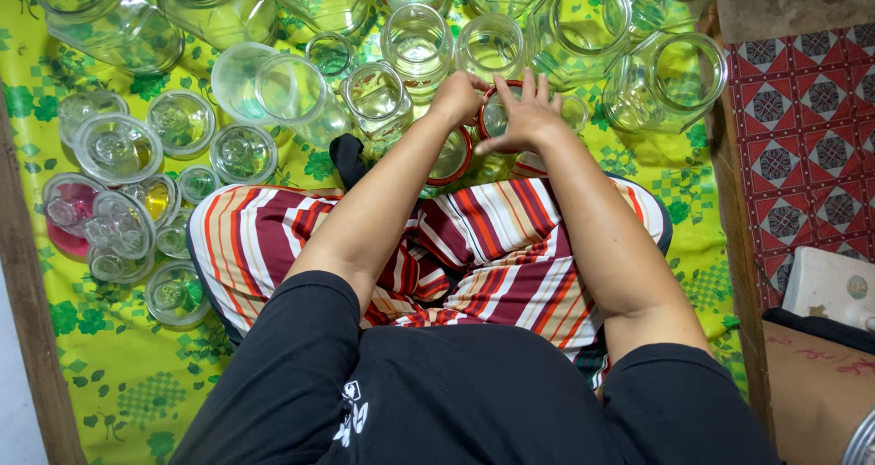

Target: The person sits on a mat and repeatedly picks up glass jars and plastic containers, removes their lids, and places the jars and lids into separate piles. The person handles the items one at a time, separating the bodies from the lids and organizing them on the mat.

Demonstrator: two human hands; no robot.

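I sit cross-legged in striped trousers on a yellow-green patterned cloth [128, 374]. My left hand [458, 98] grips the rim of a small clear glass jar with a red rim [498, 118] lying in front of my knees. My right hand [526, 114] rests on top of the same jar with its fingers spread. A second red-rimmed jar [451, 158] lies just below it, partly hidden by my left forearm.
Many clear glass jars [417, 41] stand or lie across the far side of the cloth. Several glass lids [117, 148] are heaped at the left. A wooden edge [738, 246] borders the cloth on the right, then a red patterned floor [807, 146] and a white box [829, 287].
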